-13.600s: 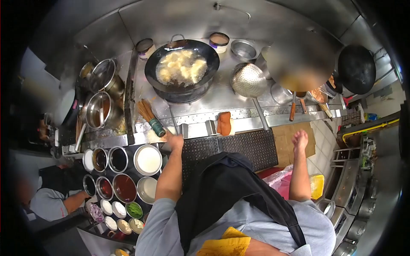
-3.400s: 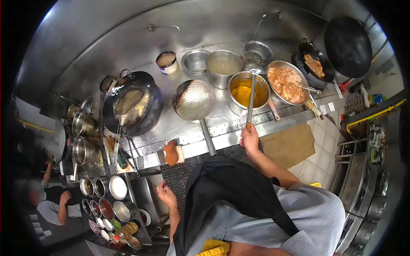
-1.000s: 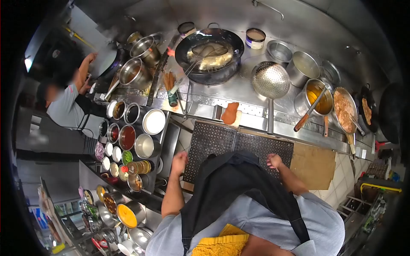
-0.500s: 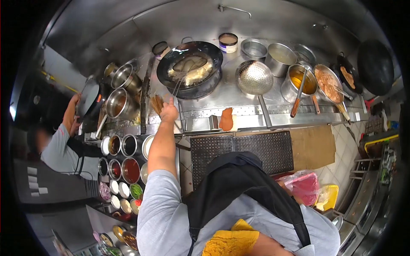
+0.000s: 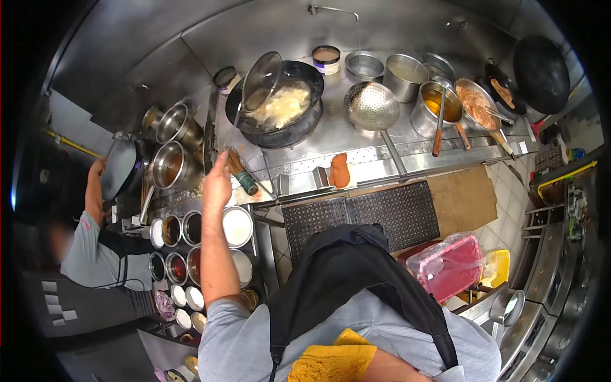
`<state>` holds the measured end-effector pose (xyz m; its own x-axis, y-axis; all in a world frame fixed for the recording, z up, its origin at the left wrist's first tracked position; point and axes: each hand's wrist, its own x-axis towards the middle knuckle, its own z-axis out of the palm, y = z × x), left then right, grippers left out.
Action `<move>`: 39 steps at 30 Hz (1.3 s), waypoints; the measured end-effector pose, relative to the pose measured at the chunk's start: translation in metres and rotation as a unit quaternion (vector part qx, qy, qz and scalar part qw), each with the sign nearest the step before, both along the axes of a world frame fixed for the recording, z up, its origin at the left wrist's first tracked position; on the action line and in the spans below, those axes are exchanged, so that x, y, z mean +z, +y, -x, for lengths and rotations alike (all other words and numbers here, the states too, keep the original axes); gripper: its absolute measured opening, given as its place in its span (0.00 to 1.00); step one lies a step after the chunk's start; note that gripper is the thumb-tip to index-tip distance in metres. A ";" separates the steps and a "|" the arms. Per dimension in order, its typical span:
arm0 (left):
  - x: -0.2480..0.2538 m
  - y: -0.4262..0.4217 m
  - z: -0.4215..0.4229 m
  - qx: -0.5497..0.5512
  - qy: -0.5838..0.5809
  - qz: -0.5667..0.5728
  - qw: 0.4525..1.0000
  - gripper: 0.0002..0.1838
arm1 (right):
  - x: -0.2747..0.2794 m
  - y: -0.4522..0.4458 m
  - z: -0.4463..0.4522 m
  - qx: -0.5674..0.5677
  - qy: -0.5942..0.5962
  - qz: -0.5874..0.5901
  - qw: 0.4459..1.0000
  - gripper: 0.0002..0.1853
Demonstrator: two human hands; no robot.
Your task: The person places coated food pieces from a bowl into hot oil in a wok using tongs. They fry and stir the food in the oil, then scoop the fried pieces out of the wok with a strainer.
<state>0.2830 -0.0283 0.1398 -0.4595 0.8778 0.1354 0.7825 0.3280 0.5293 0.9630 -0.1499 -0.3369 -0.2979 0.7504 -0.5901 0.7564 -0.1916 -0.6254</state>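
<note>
My left hand (image 5: 218, 183) is closed around the handle of a wire mesh skimmer (image 5: 261, 79), which is tilted up over the left side of a black wok (image 5: 305, 127). Pale pieces of food (image 5: 284, 107) bubble in oil inside the wok. Just right of my left hand, a bamboo brush (image 5: 240, 172) with a green-bound grip lies by the stove edge. My right hand is out of sight; only dark straps and the grey shirt show on that side.
A perforated ladle (image 5: 372, 107), a pot of amber liquid (image 5: 423, 118) and a pan of meat (image 5: 477, 105) stand right on the steel stove. Sauce and ingredient tubs (image 5: 237, 227) stand left. A co-worker (image 5: 95, 248) holds another wok (image 5: 119, 169) at far left.
My left hand has reached the skimmer handle and raised the skimmer from the oil, tilting it leftward. My right hand has dropped out of view. Water now runs from the tap.
</note>
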 end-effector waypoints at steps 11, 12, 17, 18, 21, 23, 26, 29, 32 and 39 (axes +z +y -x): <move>-0.042 0.052 -0.021 -0.004 0.046 -0.033 0.998 0.31 | 0.096 0.030 0.045 -0.300 0.144 0.100 0.938 0.09; -0.031 0.043 -0.027 -0.003 0.057 -0.034 0.998 0.31 | 0.083 0.028 0.039 -0.303 0.146 0.099 0.937 0.09; -0.079 0.066 -0.022 0.007 0.023 0.025 0.999 0.31 | 0.051 0.017 0.011 -0.038 0.016 0.035 0.999 0.10; -0.098 0.082 -0.015 0.010 0.040 0.028 0.999 0.31 | 0.052 0.016 0.012 -0.066 0.016 0.052 0.996 0.10; -0.082 0.095 -0.013 0.028 0.062 0.025 0.997 0.30 | 0.053 0.019 0.012 -0.128 0.031 0.077 0.988 0.10; -0.061 0.084 -0.004 0.042 0.048 0.021 0.998 0.31 | 0.050 0.018 0.012 -0.179 0.041 0.104 0.978 0.11; -0.053 0.074 0.001 0.055 0.037 -0.009 0.998 0.32 | 0.044 0.018 0.002 -0.113 0.023 0.094 0.989 0.11; -0.091 0.097 0.009 0.034 0.041 -0.006 0.999 0.33 | -0.044 0.019 -0.031 0.078 -0.094 -0.071 0.990 0.11; -0.088 0.099 0.008 0.040 0.039 0.039 0.998 0.33 | -0.015 0.029 -0.028 0.186 -0.066 -0.221 0.955 0.11; -0.024 0.060 0.033 0.065 0.065 0.004 0.996 0.29 | 0.101 0.040 0.028 -0.116 0.039 -0.025 0.992 0.11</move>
<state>0.2503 0.0321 0.1158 -0.5482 0.8134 0.1947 0.7950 0.4345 0.4232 0.9355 -0.1099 -0.2362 -0.1564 0.8323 -0.5318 0.6443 -0.3221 -0.6936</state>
